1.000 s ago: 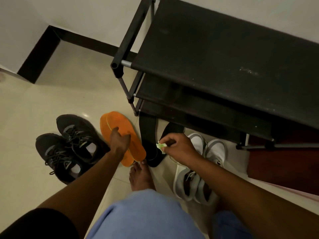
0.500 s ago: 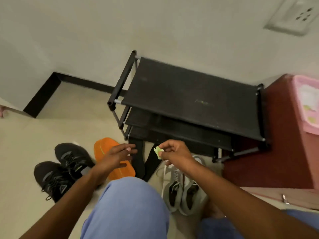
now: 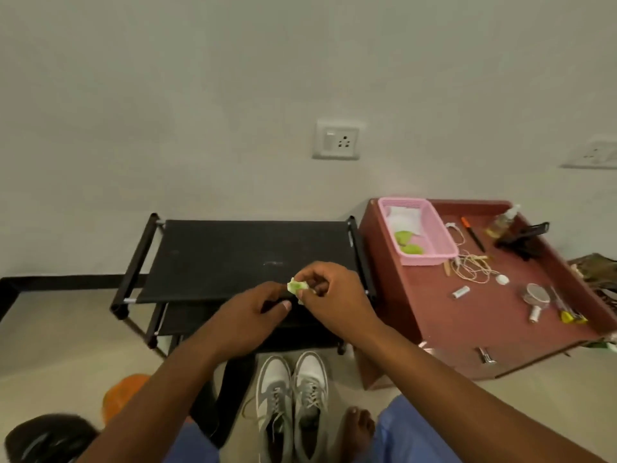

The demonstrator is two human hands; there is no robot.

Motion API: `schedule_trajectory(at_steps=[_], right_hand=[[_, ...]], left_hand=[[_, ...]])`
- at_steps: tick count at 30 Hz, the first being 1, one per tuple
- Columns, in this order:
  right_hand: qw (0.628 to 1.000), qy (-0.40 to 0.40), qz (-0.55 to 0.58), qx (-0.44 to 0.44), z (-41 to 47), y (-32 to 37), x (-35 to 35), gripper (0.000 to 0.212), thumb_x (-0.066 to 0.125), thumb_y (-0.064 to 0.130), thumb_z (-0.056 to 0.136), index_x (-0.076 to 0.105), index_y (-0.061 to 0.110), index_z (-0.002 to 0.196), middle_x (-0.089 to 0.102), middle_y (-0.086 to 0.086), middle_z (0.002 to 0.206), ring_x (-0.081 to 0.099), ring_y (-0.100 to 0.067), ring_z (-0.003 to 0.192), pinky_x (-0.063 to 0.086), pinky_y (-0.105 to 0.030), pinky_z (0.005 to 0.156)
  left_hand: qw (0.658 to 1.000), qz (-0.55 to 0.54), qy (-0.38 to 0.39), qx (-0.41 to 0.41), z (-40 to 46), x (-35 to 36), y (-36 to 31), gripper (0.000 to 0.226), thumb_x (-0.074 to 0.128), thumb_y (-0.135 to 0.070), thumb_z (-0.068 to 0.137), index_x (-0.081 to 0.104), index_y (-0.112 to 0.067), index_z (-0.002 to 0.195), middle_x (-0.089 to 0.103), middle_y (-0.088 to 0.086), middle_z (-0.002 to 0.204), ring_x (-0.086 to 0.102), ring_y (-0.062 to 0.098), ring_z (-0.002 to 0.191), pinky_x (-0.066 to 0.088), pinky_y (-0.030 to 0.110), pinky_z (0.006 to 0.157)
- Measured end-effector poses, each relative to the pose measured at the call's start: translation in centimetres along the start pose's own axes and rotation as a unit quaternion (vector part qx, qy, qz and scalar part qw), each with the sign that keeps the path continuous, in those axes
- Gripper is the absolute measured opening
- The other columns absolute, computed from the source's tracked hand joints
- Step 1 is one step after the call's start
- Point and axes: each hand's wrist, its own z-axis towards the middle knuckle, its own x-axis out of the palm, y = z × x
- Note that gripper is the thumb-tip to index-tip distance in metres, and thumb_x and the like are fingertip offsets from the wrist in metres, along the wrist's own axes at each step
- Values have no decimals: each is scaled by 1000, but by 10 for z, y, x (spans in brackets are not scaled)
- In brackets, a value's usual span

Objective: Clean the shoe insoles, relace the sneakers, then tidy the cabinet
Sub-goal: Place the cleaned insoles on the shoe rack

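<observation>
A small green wad (image 3: 296, 286) sits pinched in the right hand (image 3: 329, 295) above the shoe rack (image 3: 233, 259), likely readied for wiping. The left hand (image 3: 247, 317), fingers loosely curled, holds nothing. The grey sneakers (image 3: 292, 399) stand at six o'clock; the orange insole (image 3: 122, 392) lies at eight.

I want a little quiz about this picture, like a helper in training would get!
1. True or false: the small crumpled green-and-white wipe is pinched in the right hand.
2. The pair of grey-and-white laced sneakers stands: A) on top of the black fabric-shelved shoe rack; B) on the floor in front of it; C) on the red-brown wooden cabinet.
3. Fill in: the pink plastic basket sits on the ____.

Key
1. True; the left hand is close beside it, holding nothing I can see.
2. B
3. Red-brown wooden cabinet
</observation>
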Motion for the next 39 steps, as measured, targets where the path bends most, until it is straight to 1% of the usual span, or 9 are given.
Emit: schedule_trajectory(at_steps=[4, 9, 13, 17, 26, 29, 32, 36, 39], right_hand=[[998, -58, -27, 21, -5, -34, -45, 15, 77, 18, 84, 76, 28, 94, 70, 12, 91, 66, -6, 79, 58, -30, 76], [988, -120, -78, 59, 5, -86, -94, 17, 76, 15, 85, 75, 25, 98, 71, 10, 96, 66, -10, 86, 58, -33, 79], [968, -181, -155, 77, 32, -121, -127, 10, 72, 13, 87, 75, 18, 95, 68, 8, 88, 66, -19, 83, 47, -28, 73], [956, -167, -210, 122, 63, -155, -146, 22, 66, 12, 86, 75, 15, 105, 74, -5, 102, 68, -26, 93, 54, -36, 79], [951, -110, -224, 181, 85, -172, -147, 24, 71, 22, 84, 74, 23, 108, 74, 2, 105, 67, -24, 102, 53, -42, 92], [952, -136, -225, 155, 81, -165, -144, 26, 69, 20, 84, 75, 22, 110, 75, 1, 108, 68, -25, 103, 54, -43, 92], [964, -153, -202, 78, 79, -140, -130, 21, 66, 21, 87, 75, 21, 106, 76, 3, 105, 69, -21, 98, 56, -41, 90], [985, -75, -154, -6, 71, -82, -88, 18, 68, 20, 89, 76, 24, 104, 74, 9, 97, 68, -8, 83, 55, -26, 82], [987, 13, -143, -70, 61, -46, -46, 15, 70, 23, 89, 76, 26, 103, 74, 11, 92, 66, -4, 79, 56, -27, 80]], left_hand=[[989, 142, 29, 21, 11, 46, -29, 55, 55, -53, 99, 46, -34, 150, 53, -10, 149, 56, 9, 128, 48, 30, 105], [976, 207, 59, 47, 33, 89, -29, 66, 49, -60, 98, 33, -34, 156, 42, -11, 157, 44, 15, 141, 45, 42, 112], [968, 232, 79, 43, 45, 107, -20, 68, 50, -55, 100, 25, -33, 160, 30, -8, 165, 29, 18, 151, 37, 45, 119], [969, 229, 91, 26, 56, 115, -12, 72, 51, -53, 101, 19, -32, 162, 18, -4, 170, 14, 23, 158, 30, 48, 123], [969, 224, 102, 8, 65, 122, -5, 73, 52, -52, 101, 18, -33, 162, 15, -3, 171, 13, 24, 158, 28, 48, 124], [971, 214, 103, 8, 64, 117, -6, 73, 53, -52, 101, 20, -32, 162, 17, -3, 170, 16, 24, 157, 30, 48, 123], [976, 195, 93, 17, 63, 106, -12, 71, 55, -51, 100, 25, -29, 161, 29, -4, 167, 28, 20, 153, 36, 47, 120], [988, 124, 94, 7, 59, 71, -21, 58, 57, -42, 103, 41, -24, 155, 47, -3, 155, 46, 14, 139, 40, 31, 113], [991, 61, 119, -29, 55, 34, -10, 51, 56, -43, 103, 48, -27, 151, 53, -7, 150, 52, 12, 135, 40, 30, 113]])
